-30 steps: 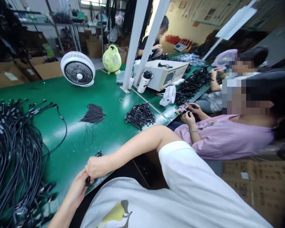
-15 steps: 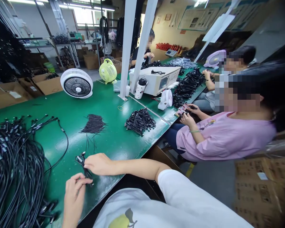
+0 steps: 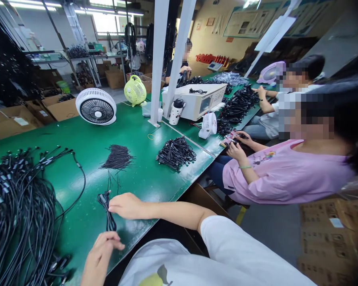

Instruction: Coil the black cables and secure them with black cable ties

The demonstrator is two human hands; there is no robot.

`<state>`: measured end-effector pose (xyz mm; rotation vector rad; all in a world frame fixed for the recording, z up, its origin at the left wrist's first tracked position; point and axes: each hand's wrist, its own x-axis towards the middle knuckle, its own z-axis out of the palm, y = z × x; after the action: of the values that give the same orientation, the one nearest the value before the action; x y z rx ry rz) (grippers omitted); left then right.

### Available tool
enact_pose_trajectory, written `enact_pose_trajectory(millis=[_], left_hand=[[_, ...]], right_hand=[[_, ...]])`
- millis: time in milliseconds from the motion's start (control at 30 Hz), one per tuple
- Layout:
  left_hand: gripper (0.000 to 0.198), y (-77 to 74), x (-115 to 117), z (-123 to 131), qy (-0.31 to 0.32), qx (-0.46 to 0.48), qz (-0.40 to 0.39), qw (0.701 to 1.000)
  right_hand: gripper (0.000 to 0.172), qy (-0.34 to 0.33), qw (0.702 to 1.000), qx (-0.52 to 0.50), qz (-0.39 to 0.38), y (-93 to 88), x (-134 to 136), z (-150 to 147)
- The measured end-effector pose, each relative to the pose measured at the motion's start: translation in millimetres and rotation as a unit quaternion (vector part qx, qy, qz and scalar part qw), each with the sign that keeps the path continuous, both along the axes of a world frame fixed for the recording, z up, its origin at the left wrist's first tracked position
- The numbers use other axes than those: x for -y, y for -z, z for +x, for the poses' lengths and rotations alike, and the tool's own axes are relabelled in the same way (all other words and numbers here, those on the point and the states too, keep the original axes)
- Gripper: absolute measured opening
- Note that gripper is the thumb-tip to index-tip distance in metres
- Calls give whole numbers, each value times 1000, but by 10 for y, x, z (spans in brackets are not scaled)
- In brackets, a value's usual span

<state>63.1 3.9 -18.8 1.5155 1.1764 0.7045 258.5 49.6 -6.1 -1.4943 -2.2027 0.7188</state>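
Observation:
My right hand point(image 3: 127, 205) pinches the side of a folded black cable point(image 3: 108, 210) above the green tabletop. Just below the cable's lower end, my left hand point(image 3: 102, 251) is open, its fingers loosely bent and apart from the thumb, with nothing visible in it. Several loose black ties point(image 3: 113, 180) lie beyond the cable, close to a neat stack of thin black ties point(image 3: 117, 157). To the left spreads a large heap of long black cables point(image 3: 20, 206) with plugs at their ends.
Bundled black cables point(image 3: 176, 154) sit in a pile to the right. Farther back stand a white fan point(image 3: 96, 107), a green fan point(image 3: 135, 90), a bottle point(image 3: 177, 111) and a white box-shaped device point(image 3: 193, 99). A co-worker in a pink shirt point(image 3: 274, 174) sits along the table's right edge.
My left hand has come away from the cable's lower end, moving down and slightly right, and its fingers have parted. My right hand keeps its pinch on the cable, shifting slightly right.

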Motion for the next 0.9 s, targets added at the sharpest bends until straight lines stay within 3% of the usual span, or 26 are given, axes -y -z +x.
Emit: enact_pose_trajectory(millis=[67, 133, 233, 333, 433, 500, 533, 600, 667, 733, 767, 800, 900], left_hand=[[63, 44, -13, 16, -35, -11, -65, 997], [67, 90, -58, -5, -66, 36, -176, 981], [61, 135, -103, -89, -84, 159, -351, 919], [48, 142, -113, -169, -109, 219, -404, 881], [54, 144, -111, -161, -124, 172, -332, 919], [60, 160, -97, -100, -126, 99, -238, 958], [60, 173, -86, -63, -125, 58, -186, 973], [58, 206, -61, 6, -127, -8, -76, 989], [56, 242, -44, 47, -116, -47, 20, 992], [54, 265, -44, 64, -99, -73, 64, 990], [54, 263, -48, 70, -95, -86, 61, 990], [54, 249, -51, 81, -93, -98, 46, 990], [52, 128, -40, 167, -88, -105, -6, 991]], right_hand=[[29, -16, 998, 29, 55, -34, 53, -25], [27, -55, 989, 72, 115, -43, 148, -85], [17, -121, 968, 127, 182, -26, 275, -158], [14, -164, 950, 143, 223, -2, 330, -170], [15, -166, 968, 89, 164, 19, 312, -153], [15, -122, 991, -37, 30, 31, 274, -139], [16, -89, 986, -125, -59, 36, 254, -131], [22, -40, 935, -281, -214, 45, 225, -114], [26, -30, 854, -393, -340, 56, 218, -85], [26, -40, 783, -459, -417, 69, 231, -35], [25, -25, 764, -480, -431, 73, 244, -1], [24, 3, 769, -482, -420, 74, 261, 36], [18, 102, 869, -400, -274, 59, 339, 139]])
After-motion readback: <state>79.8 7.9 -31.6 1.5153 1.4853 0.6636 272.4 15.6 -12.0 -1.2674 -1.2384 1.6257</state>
